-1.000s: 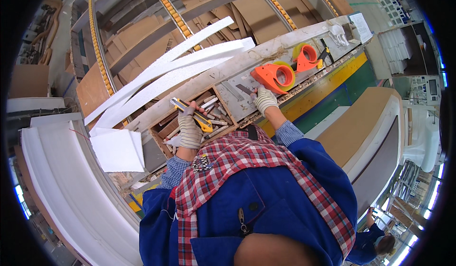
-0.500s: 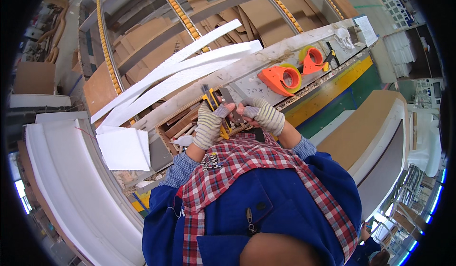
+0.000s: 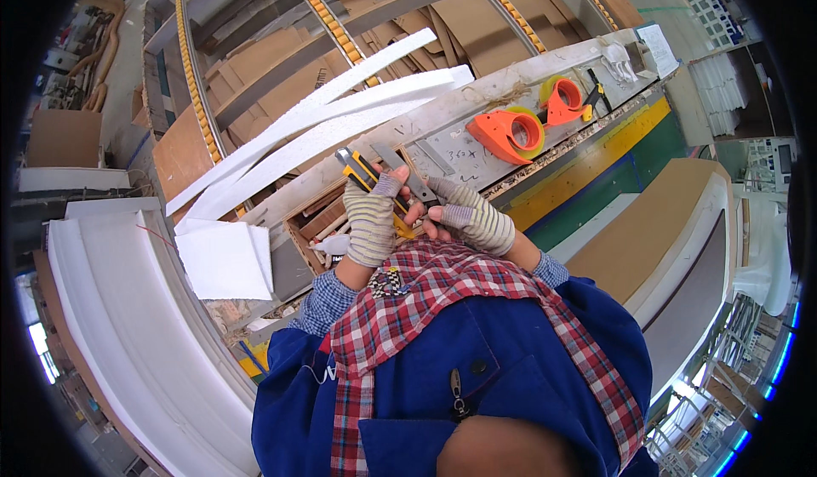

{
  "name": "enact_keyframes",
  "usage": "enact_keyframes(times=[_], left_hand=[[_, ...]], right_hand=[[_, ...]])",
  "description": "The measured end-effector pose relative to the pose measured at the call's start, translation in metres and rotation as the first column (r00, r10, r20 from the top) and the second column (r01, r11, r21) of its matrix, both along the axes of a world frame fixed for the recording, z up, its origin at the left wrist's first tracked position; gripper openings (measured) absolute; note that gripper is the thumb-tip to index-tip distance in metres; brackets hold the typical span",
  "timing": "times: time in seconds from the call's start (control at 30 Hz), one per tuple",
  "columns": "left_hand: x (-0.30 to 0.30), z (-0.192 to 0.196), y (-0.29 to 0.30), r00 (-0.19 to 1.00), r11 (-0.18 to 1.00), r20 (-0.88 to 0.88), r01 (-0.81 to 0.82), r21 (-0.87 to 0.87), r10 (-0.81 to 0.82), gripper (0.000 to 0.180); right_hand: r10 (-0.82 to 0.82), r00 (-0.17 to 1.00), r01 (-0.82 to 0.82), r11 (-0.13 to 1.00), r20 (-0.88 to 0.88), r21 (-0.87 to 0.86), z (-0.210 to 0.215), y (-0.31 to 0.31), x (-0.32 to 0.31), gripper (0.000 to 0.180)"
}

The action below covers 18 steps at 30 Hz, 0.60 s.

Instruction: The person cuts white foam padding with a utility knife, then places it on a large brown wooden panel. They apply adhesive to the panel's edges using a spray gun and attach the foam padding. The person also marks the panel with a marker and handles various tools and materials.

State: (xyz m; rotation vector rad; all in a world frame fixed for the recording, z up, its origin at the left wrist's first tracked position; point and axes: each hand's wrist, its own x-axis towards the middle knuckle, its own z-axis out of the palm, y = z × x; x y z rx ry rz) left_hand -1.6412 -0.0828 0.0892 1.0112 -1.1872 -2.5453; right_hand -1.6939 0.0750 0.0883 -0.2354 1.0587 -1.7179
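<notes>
My left hand (image 3: 372, 222), in a striped fingerless glove, is closed around a yellow and black utility knife (image 3: 361, 169) whose tip points up and left. My right hand (image 3: 471, 218), gloved the same way, sits right beside it and pinches a flat grey blade strip (image 3: 419, 182) against the knife's lower end. Both hands are held close to my chest, above an open wooden drawer (image 3: 317, 218) in the workbench (image 3: 477, 94). My blue jacket and plaid collar fill the lower part of the view.
Two orange tape dispensers (image 3: 511, 132) (image 3: 562, 99) stand on the bench to the right. Long white foam strips (image 3: 340, 111) lie across it, with a white foam block (image 3: 223, 260) at the left. Curved white panels (image 3: 111, 332) stand left, a brown curved panel (image 3: 655, 230) right, and roller conveyors (image 3: 328, 17) behind.
My right hand has drawn back from near the orange tape dispenser with the grey strip and met my left hand. Both hands and the knife have risen closer to my chest.
</notes>
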Motion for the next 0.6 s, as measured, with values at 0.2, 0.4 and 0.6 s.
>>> enact_keyframes(times=[0.2,0.4,0.6], left_hand=[[0.0014,0.0003,0.0031,0.992,0.99,-0.121,0.026,-0.141,-0.043,0.027],[0.0047,-0.0042,0.0048,0.988,0.91,-0.139,0.008,-0.414,-0.072,0.024],[0.0066,-0.0072,0.004,0.989,0.802,-0.12,-0.008,-0.597,-0.08,0.021]], right_hand=[[0.038,0.999,-0.038,0.999,0.021,-0.031,0.006,0.0032,-0.0002,0.045],[0.057,0.998,-0.056,0.998,0.041,-0.024,-0.0007,0.0069,-0.0004,0.043],[0.095,0.993,-0.095,0.995,0.064,0.0,0.001,0.0076,-0.0016,0.044]])
